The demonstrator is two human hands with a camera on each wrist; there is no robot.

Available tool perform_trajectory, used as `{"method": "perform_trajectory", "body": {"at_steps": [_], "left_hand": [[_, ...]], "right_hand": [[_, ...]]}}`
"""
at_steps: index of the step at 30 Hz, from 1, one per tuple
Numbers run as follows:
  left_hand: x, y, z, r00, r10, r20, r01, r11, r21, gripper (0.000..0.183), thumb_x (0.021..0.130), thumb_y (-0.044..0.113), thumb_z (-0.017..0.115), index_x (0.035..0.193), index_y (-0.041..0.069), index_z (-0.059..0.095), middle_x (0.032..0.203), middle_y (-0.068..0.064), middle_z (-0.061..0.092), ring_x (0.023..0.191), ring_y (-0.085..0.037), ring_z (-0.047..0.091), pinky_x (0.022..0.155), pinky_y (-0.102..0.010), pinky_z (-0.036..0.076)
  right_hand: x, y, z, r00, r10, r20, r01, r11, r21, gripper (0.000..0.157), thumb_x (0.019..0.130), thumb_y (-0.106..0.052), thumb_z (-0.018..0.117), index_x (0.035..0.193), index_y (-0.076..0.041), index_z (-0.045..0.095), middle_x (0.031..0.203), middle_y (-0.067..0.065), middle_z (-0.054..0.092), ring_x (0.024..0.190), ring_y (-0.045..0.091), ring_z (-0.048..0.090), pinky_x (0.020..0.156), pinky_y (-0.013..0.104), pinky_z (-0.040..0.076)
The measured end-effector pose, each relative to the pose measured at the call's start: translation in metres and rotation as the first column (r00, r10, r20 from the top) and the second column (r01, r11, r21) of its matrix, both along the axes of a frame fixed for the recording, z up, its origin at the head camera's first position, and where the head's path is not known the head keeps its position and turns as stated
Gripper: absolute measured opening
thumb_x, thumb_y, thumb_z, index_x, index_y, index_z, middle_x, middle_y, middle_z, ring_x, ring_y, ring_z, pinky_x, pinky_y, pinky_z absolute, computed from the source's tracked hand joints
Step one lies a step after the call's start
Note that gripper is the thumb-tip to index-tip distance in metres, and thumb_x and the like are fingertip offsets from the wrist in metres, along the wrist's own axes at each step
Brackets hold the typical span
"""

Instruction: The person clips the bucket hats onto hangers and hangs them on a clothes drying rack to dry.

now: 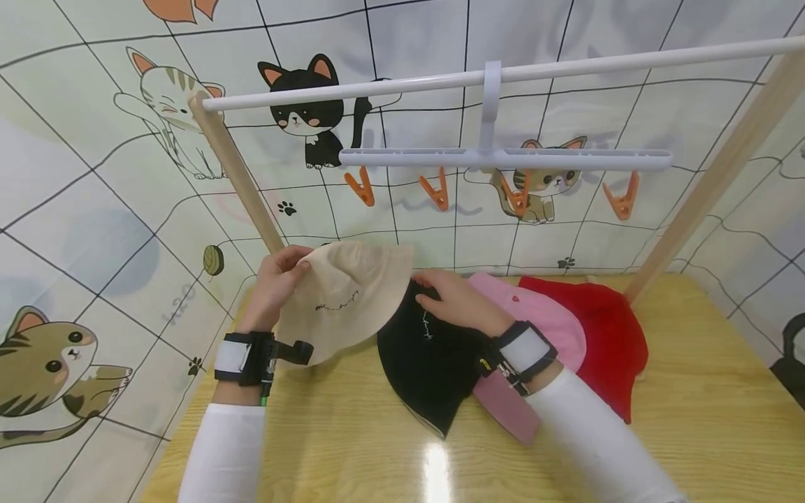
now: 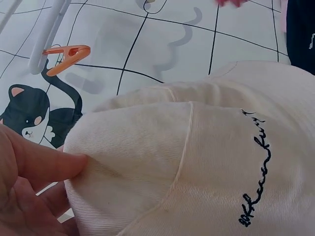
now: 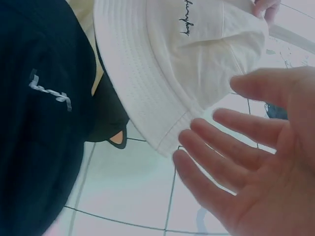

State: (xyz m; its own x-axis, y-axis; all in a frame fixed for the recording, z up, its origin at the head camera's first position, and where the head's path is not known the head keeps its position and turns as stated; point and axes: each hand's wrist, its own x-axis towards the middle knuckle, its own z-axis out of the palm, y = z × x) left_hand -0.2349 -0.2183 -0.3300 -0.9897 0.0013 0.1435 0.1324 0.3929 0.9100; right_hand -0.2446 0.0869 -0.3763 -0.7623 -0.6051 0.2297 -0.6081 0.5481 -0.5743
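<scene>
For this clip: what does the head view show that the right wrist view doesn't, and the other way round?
Only the head view: the red hat, the orange clips and the white sleeves.

Only the right wrist view: the palm side of the right hand, and stitched rows round the brim of the cream hat.

Both: the cream hat, the black hat, and both hands, the left hand holding the cream hat.

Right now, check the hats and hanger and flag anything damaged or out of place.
Nothing stands out; no damage shows. The beige hat tilts, but the left hand holds it up. The black hat, pink hat and red hat overlap, and the hanger hangs from the rail.
</scene>
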Motion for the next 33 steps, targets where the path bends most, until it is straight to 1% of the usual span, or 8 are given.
{"method": "perform_trajectory", "body": {"at_steps": [6,15,18,22,24,27,29,33], "left_hand": [[-0.001,0.001,0.007,1.0,0.009,-0.007,-0.009,1.0,-0.022,0.024,0.098,0.001,0.049,0.118,-0.008,0.06,0.104,-0.015,0.061,0.086,-0.016,0.05,0.074,-0.026,0.04],[-0.003,0.001,0.019,0.999,-0.012,-0.046,0.01,0.999,-0.047,0.025,0.098,0.0,0.048,0.118,-0.008,0.06,0.111,-0.02,0.062,0.088,-0.015,0.054,0.077,-0.027,0.043],[-0.003,0.001,0.022,0.999,-0.022,-0.045,0.019,0.998,-0.061,0.025,0.099,0.001,0.047,0.118,-0.007,0.06,0.111,-0.02,0.062,0.088,-0.016,0.054,0.077,-0.028,0.043],[-0.004,0.001,0.026,0.998,-0.021,-0.06,0.016,0.996,-0.085,0.024,0.099,0.001,0.047,0.117,-0.007,0.06,0.109,-0.02,0.062,0.087,-0.016,0.054,0.076,-0.028,0.042],[-0.004,0.001,0.027,0.998,-0.02,-0.065,0.014,0.996,-0.091,0.024,0.099,0.001,0.047,0.116,-0.007,0.061,0.108,-0.02,0.062,0.087,-0.015,0.054,0.075,-0.027,0.042],[-0.005,0.001,0.029,0.998,-0.018,-0.067,0.011,0.995,-0.099,0.024,0.099,0.001,0.048,0.116,-0.007,0.061,0.107,-0.02,0.062,0.087,-0.016,0.053,0.075,-0.027,0.042],[-0.005,0.001,0.031,0.998,-0.018,-0.066,0.011,0.995,-0.103,0.024,0.099,0.001,0.047,0.117,-0.007,0.061,0.108,-0.02,0.062,0.087,-0.017,0.053,0.075,-0.027,0.042],[-0.004,0.002,0.034,0.998,-0.016,-0.068,0.009,0.994,-0.11,0.024,0.099,0.001,0.048,0.117,-0.007,0.061,0.108,-0.021,0.063,0.087,-0.017,0.053,0.074,-0.026,0.041]], "right_hand": [[-0.019,-0.015,0.028,1.0,-0.019,-0.019,0.018,0.999,-0.034,0.043,0.096,-0.011,0.056,0.133,0.009,0.048,0.127,0.024,0.056,0.115,0.034,0.055,0.095,0.044,0.044],[-0.041,-0.036,0.068,0.997,-0.035,0.075,0.044,0.991,-0.123,0.047,0.098,-0.013,0.053,0.141,0.003,0.039,0.129,0.021,0.054,0.118,0.03,0.054,0.096,0.038,0.044],[-0.047,-0.043,0.081,0.994,-0.067,0.089,0.08,0.985,-0.156,0.051,0.099,-0.016,0.052,0.144,0.002,0.035,0.132,0.02,0.052,0.121,0.029,0.052,0.097,0.037,0.043],[-0.052,-0.053,0.097,0.986,-0.131,0.106,0.147,0.978,-0.15,0.052,0.1,-0.021,0.05,0.146,-0.002,0.032,0.136,0.017,0.05,0.123,0.026,0.05,0.098,0.037,0.042],[-0.055,-0.056,0.102,0.979,-0.144,0.144,0.167,0.973,-0.162,0.052,0.101,-0.023,0.049,0.146,-0.004,0.032,0.136,0.015,0.05,0.122,0.025,0.05,0.097,0.038,0.043],[-0.057,-0.061,0.109,0.97,-0.1,0.222,0.154,0.959,-0.239,0.051,0.101,-0.023,0.048,0.146,-0.005,0.033,0.138,0.013,0.048,0.123,0.024,0.049,0.097,0.038,0.043],[-0.058,-0.064,0.113,0.961,-0.056,0.272,0.142,0.941,-0.307,0.05,0.101,-0.021,0.048,0.147,-0.007,0.032,0.14,0.011,0.045,0.125,0.024,0.047,0.098,0.038,0.042],[-0.063,-0.07,0.119,0.957,0.006,0.292,0.115,0.911,-0.395,0.047,0.103,-0.018,0.046,0.147,-0.012,0.033,0.139,0.008,0.041,0.125,0.022,0.043,0.097,0.035,0.039]]}}
